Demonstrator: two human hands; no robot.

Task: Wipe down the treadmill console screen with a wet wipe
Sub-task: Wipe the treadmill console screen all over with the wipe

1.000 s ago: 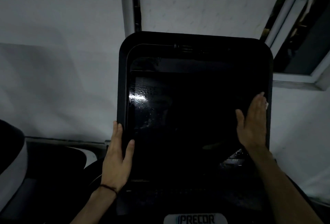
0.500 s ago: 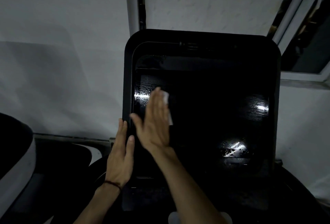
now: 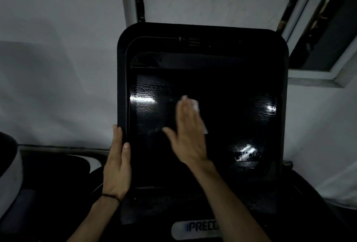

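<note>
White wet wipe [image 3: 196, 104] sits under your flat right hand [image 3: 188, 131], pressed to the middle-left of the console screen [image 3: 222, 126]; half a second ago it was at the left edge, so you're sweeping back right. Your left hand [image 3: 116, 166] still braces the console's left rim, fingers straight. Wet streaks suggest a pass is nearly done.
</note>
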